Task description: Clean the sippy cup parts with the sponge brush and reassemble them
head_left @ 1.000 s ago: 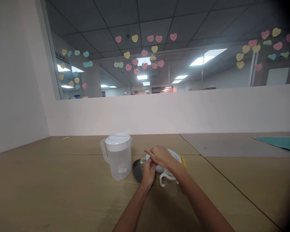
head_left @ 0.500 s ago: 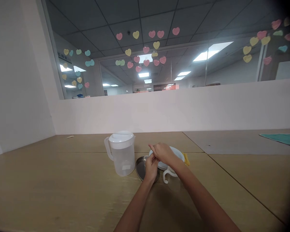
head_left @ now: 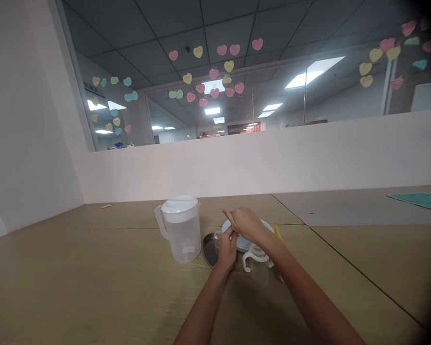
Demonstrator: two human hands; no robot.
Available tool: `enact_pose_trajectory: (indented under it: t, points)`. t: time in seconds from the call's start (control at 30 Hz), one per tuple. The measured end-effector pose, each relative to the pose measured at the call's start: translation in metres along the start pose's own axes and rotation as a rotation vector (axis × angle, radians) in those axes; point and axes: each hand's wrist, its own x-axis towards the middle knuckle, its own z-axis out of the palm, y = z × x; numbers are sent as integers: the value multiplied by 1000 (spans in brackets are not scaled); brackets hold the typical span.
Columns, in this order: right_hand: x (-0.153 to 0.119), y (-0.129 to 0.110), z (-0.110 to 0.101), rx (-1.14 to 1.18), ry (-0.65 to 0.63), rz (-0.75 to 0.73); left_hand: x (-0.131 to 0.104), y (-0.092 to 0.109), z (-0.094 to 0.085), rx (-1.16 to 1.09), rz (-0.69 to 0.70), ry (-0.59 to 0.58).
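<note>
My left hand (head_left: pixel 227 244) is closed around a small clear container (head_left: pixel 217 237) over a dark round metal tray (head_left: pixel 209 253). Just above and to its right, my right hand (head_left: pixel 244 223) curls over with its fingertips meeting the left fingers. What those right fingers pinch is hidden. Below my right wrist stands a clear cup with white curved handles (head_left: pixel 247 261), partly covered by the forearm. Behind it a pale round plate (head_left: pixel 243 245) shows past the hand. Left of the tray stands a translucent pitcher (head_left: pixel 185 237) with a white lid and handle.
A yellow item (head_left: pixel 278 233) pokes out beside the plate, mostly behind my right forearm. At the far right lies a green cloth (head_left: pixel 422 200). A small flat wooden-looking piece (head_left: pixel 106 206) lies far left. A low white wall (head_left: pixel 208 167) and window bound the table's back.
Both hands stay together over the tray. My right hand and forearm have shifted slightly, showing more of the handled cup and less of the yellow item. The view has tilted a little.
</note>
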Motion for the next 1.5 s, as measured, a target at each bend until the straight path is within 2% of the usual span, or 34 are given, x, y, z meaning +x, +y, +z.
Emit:
enact_pose_trajectory:
  t: [0.3,0.43,0.57,0.87,1.0,1.07,1.17,1.23,1.27,1.3,1.37,1.43,1.5]
  points:
    - [-5,-4,-24,182,64,127,-2,9,0,65,48,-16]
    - [-7,-5,-27,320,181,212,-3,10,1,66,46,-17]
    - [-11,-5,-30,415,254,226,-5,12,3,70,42,-19]
    - [-22,-11,-58,409,339,286,-5,10,4,54,27,-14]
    - [-28,-17,-67,490,438,264,-7,7,4,70,29,8]
    - [-35,-18,-77,602,512,248,-9,4,3,93,22,-14]
    - [-47,-5,-90,837,685,295,-12,-1,-1,82,31,-88]
    - [-51,16,-84,934,799,414,-13,-2,-2,57,12,-74]
    - [-51,30,-74,972,800,470,-13,-2,-2,55,-6,-53]
    - [-49,44,-60,1011,758,524,-14,-2,-2,63,-23,-34]
    - [-43,70,-23,1080,588,638,-14,-2,-1,80,-38,-30]
    - [-38,88,18,1112,282,689,-15,-2,0,78,-39,-41]
    - [-34,96,54,1016,-58,703,-15,-2,0,70,-43,-44]
